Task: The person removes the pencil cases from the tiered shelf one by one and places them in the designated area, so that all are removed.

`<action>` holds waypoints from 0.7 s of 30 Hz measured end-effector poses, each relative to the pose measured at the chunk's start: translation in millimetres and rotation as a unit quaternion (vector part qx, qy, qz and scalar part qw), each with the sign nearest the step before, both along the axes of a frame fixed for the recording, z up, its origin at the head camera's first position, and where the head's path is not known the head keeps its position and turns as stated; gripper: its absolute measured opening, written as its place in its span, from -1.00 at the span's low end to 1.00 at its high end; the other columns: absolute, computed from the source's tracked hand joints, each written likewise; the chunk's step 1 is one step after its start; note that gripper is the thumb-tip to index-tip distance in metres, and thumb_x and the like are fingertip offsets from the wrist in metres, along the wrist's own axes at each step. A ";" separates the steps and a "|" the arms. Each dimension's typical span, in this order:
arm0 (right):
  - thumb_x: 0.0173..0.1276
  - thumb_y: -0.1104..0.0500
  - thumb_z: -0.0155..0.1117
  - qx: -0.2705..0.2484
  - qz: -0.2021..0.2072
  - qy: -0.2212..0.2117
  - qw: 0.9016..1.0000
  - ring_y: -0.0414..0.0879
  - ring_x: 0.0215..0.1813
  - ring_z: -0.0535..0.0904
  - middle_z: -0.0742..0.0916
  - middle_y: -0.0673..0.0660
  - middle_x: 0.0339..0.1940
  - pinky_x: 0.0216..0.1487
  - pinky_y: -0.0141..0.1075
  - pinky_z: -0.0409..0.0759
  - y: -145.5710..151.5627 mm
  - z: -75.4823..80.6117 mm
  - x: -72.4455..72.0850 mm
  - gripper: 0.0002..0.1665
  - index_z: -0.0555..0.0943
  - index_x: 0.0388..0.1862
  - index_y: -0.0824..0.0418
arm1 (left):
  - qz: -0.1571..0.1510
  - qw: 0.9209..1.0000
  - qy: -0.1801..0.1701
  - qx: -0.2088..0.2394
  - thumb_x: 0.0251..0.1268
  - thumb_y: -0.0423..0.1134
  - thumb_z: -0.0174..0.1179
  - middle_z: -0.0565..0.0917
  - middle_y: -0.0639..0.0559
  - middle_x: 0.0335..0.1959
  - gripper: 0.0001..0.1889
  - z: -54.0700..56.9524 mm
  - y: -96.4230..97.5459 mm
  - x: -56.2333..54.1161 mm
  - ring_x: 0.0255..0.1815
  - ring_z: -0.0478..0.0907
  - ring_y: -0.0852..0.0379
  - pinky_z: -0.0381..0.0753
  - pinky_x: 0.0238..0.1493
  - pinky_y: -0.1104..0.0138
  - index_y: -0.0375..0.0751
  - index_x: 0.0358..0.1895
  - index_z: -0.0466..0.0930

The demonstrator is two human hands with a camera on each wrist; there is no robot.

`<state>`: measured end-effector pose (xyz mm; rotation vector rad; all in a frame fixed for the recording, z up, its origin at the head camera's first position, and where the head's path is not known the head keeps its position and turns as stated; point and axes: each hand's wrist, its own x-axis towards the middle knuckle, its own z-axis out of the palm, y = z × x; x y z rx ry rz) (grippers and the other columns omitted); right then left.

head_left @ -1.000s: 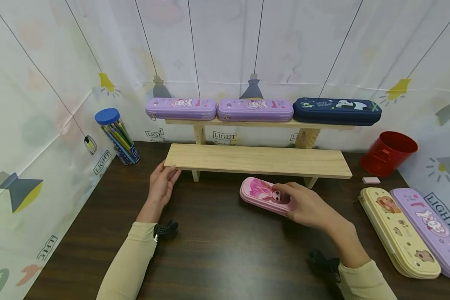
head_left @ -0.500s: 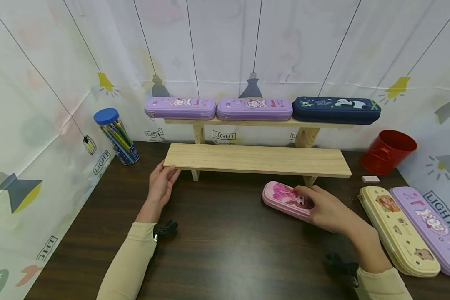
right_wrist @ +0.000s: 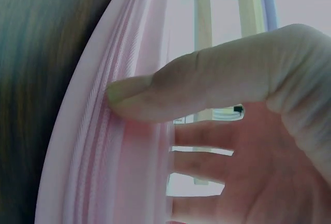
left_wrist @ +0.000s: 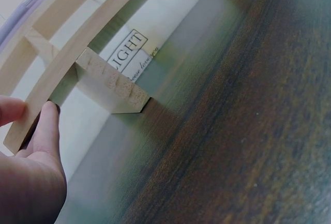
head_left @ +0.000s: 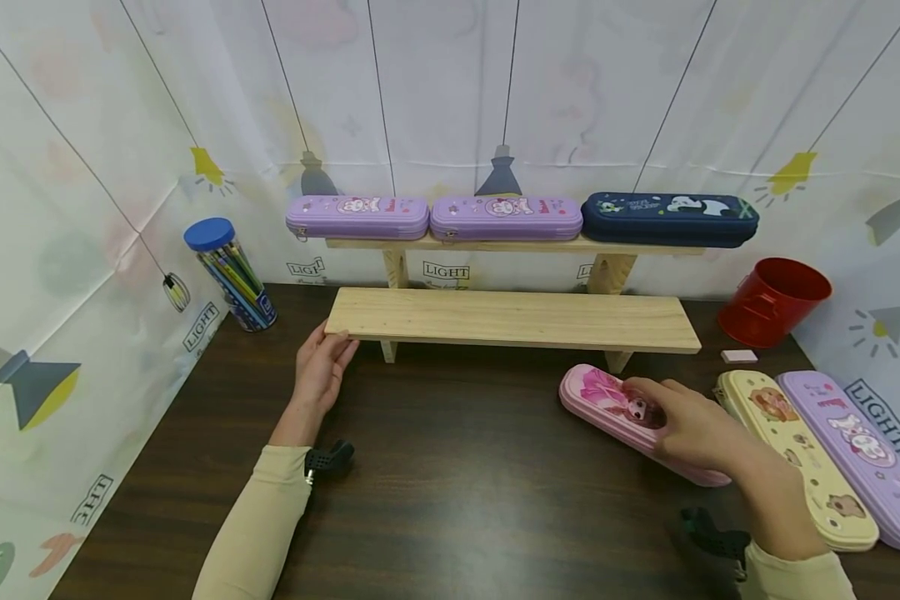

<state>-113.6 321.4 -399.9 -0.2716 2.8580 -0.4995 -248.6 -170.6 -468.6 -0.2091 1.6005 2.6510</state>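
My left hand pinches the front left corner of the lower board of a wooden two-tier shelf. In the left wrist view the thumb lies over the board's edge and a finger is beneath it. My right hand grips a pink pencil case with a doll picture on its lid, right of the shelf's front. In the right wrist view the thumb presses the zipper side of the pink case, and the other fingers reach over its far side. The palm covers part of the lid.
Two purple pencil cases and a navy panda case line the upper shelf. Yellow and purple cases lie at the right, near an eraser and a red bucket. A tub of pencils stands at the left.
My right hand has carried the pink pencil case rightward, from in front of the shelf's middle toward the yellow case. My left hand has stayed at the board's corner.
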 end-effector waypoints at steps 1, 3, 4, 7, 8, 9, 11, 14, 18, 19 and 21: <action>-0.18 0.20 0.55 0.002 -0.002 0.001 1.000 0.00 -0.14 0.51 0.64 0.15 -0.08 -0.08 0.13 0.69 2.5 0.1 0.5 0.04 0.41 0.41 0.10 | 0.000 1.000 0.000 -0.001 0.52 -0.39 0.00 0.34 -0.19 0.48 -0.40 0.3 0.3 0.2 0.38 0.47 0.07 0.60 0.25 0.40 -0.16 0.56 0.10; -0.19 0.19 0.56 0.003 -0.002 -0.005 1.000 0.09 -0.09 0.55 0.66 0.23 -0.02 -0.05 0.23 0.67 8.0 1.3 1.8 0.06 0.39 0.41 0.11 | -0.002 1.000 -0.001 -0.003 0.53 -0.39 -0.01 0.34 -0.19 0.48 -0.40 1.3 0.9 0.8 0.39 0.46 0.06 0.60 0.25 0.40 -0.16 0.56 0.09; -0.19 0.18 0.57 0.001 -0.003 -0.010 1.000 0.14 -0.06 0.56 0.66 0.28 0.02 -0.03 0.27 0.65 10.2 2.1 3.0 0.07 0.38 0.42 0.12 | -0.003 1.000 -0.001 -0.002 0.53 -0.39 -0.01 0.33 -0.19 0.49 -0.40 1.7 1.1 1.1 0.40 0.45 0.05 0.59 0.26 0.40 -0.16 0.56 0.08; -0.18 0.17 0.57 0.004 -0.017 -0.033 0.999 0.27 0.03 0.56 0.62 0.41 0.15 0.00 0.38 0.59 16.6 4.3 6.5 0.15 0.29 0.48 0.15 | -0.003 1.000 0.000 -0.002 0.53 -0.39 -0.01 0.33 -0.19 0.49 -0.39 2.0 1.3 1.6 0.42 0.43 0.03 0.59 0.27 0.40 -0.16 0.56 0.08; -0.18 0.18 0.57 0.005 -0.022 -0.044 0.999 0.31 0.05 0.55 0.60 0.45 0.17 0.00 0.39 0.58 18.6 5.5 7.7 0.19 0.25 0.50 0.16 | -0.004 1.000 0.000 -0.002 0.53 -0.40 -0.01 0.32 -0.19 0.49 -0.39 2.0 1.3 1.6 0.43 0.42 0.03 0.59 0.27 0.40 -0.16 0.57 0.08; -0.17 0.18 0.57 0.006 -0.029 -0.053 0.998 0.31 0.04 0.55 0.59 0.47 0.18 0.00 0.39 0.58 20.3 6.6 8.9 0.21 0.21 0.52 0.16 | -0.004 1.000 0.001 -0.001 0.52 -0.40 -0.01 0.32 -0.19 0.50 -0.39 2.0 1.4 1.7 0.43 0.42 0.02 0.59 0.27 0.40 -0.16 0.57 0.08; -0.16 0.16 0.57 0.010 -0.040 -0.071 0.997 0.33 0.04 0.54 0.57 0.50 0.19 -0.02 0.37 0.60 24.3 8.7 10.7 0.26 0.14 0.55 0.18 | -0.003 1.000 0.003 -0.002 0.52 -0.40 -0.01 0.32 -0.19 0.50 -0.39 1.9 1.4 1.7 0.44 0.41 0.02 0.59 0.27 0.40 -0.16 0.57 0.08; -0.17 0.12 0.61 0.006 -0.053 -0.101 0.993 0.35 0.04 0.52 0.53 0.54 0.19 -0.06 0.32 0.64 29.6 11.8 12.3 0.33 0.08 0.57 0.22 | -0.004 1.000 0.004 -0.002 0.53 -0.39 -0.01 0.31 -0.19 0.50 -0.39 1.7 1.4 1.9 0.44 0.40 0.02 0.58 0.27 0.41 -0.16 0.57 0.07; -0.19 0.02 0.64 0.005 -0.067 -0.123 0.990 0.35 0.06 0.51 0.50 0.56 0.24 -0.05 0.30 0.64 34.9 13.1 13.2 0.41 0.04 0.58 0.27 | -0.004 1.000 0.002 -0.003 0.53 -0.38 0.00 0.31 -0.19 0.50 -0.38 1.9 1.4 2.2 0.45 0.39 0.01 0.58 0.28 0.40 -0.15 0.57 0.06; -0.19 0.00 0.65 0.005 -0.071 -0.125 0.990 0.35 0.06 0.52 0.49 0.57 0.25 -0.06 0.29 0.65 36.1 13.3 13.5 0.42 0.03 0.58 0.29 | -0.005 1.000 0.001 -0.003 0.53 -0.38 0.00 0.30 -0.19 0.50 -0.38 2.1 1.4 2.2 0.45 0.39 0.01 0.58 0.28 0.41 -0.14 0.57 0.06; -0.17 -0.03 0.64 0.003 -0.079 -0.130 0.988 0.32 0.03 0.53 0.47 0.59 0.26 -0.12 0.22 0.69 39.0 14.0 14.1 0.43 0.01 0.58 0.30 | -0.005 1.000 0.001 -0.003 0.53 -0.38 -0.01 0.30 -0.19 0.50 -0.38 2.2 1.5 2.3 0.45 0.39 0.01 0.57 0.28 0.40 -0.15 0.57 0.06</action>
